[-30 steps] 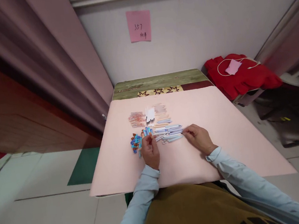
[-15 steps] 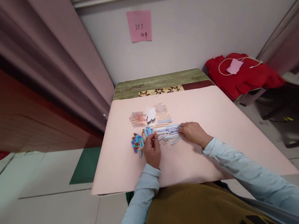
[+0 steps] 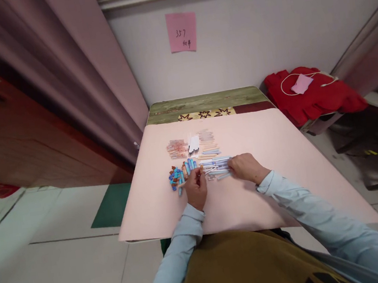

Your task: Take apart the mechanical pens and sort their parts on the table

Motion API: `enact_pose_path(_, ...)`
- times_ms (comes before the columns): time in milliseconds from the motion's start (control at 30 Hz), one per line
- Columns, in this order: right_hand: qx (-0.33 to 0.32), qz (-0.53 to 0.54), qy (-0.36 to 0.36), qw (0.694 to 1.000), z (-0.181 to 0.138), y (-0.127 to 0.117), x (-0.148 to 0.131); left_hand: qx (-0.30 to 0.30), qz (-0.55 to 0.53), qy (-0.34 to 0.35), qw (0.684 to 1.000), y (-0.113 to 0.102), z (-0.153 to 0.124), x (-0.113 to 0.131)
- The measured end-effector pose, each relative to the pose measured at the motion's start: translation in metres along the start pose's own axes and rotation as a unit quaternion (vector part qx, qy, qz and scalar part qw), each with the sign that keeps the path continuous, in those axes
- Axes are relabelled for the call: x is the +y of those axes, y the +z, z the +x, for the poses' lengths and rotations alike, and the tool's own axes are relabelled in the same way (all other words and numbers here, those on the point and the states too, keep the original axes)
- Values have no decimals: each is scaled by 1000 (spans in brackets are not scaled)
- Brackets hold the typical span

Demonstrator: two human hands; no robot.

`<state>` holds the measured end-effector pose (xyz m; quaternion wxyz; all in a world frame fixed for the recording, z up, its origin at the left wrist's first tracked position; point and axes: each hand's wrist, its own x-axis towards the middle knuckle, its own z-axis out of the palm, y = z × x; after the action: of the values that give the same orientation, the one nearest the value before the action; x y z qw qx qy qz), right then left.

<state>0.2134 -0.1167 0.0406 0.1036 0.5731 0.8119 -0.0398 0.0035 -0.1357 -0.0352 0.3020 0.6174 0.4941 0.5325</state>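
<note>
On the pink sheet (image 3: pixel 274 195) lie small piles of pen parts. My left hand (image 3: pixel 196 188) is closed in a pinch on a thin pen part, just right of a heap of blue and brown caps (image 3: pixel 176 179) and blue barrels (image 3: pixel 189 165). My right hand (image 3: pixel 246 167) rests with curled fingers on the right end of a row of pale blue pen tubes (image 3: pixel 216 165); what its fingers grip is hidden. Farther back lie clear pinkish parts (image 3: pixel 176 148), white refills (image 3: pixel 193 144) and more tubes (image 3: pixel 207 144).
The sheet covers a small table whose green, patterned far edge (image 3: pixel 205 104) touches the wall. A pink note (image 3: pixel 182 32) hangs on the wall. A red cloth with a white cable (image 3: pixel 312 91) lies at the right. A curtain (image 3: pixel 94 70) hangs at the left.
My right hand has slid left along the pale blue tubes, pushing them together. My left hand shifted slightly right toward them. The view has drifted a little.
</note>
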Motion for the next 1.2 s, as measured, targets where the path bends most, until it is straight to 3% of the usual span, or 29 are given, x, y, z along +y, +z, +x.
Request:
enact_pose_path(267, 25, 27, 18, 999, -7, 6, 5, -2, -3, 6, 1000, 1, 0, -1)
enact_pose_path(533, 14, 40, -39, 998, -5, 8, 18, -6, -6, 4, 1000, 1, 0, 0)
enact_pose_path(800, 23, 23, -45, 998, -5, 17, 16, -1, 17, 10, 1000, 0, 1, 7)
enact_pose_path(1000, 64, 22, -56, 996, -17, 21, 26, 25, 23, 15, 999, 0, 0, 8)
enact_pose_path(1100, 94, 69, -34, 993, -27, 24, 34, 27, 18, 6, 999, 1, 0, 4)
enact_pose_path(1200, 142, 201, 2, 969, -33, 30, 32, 21, 16, 5, 1000, 1, 0, 1)
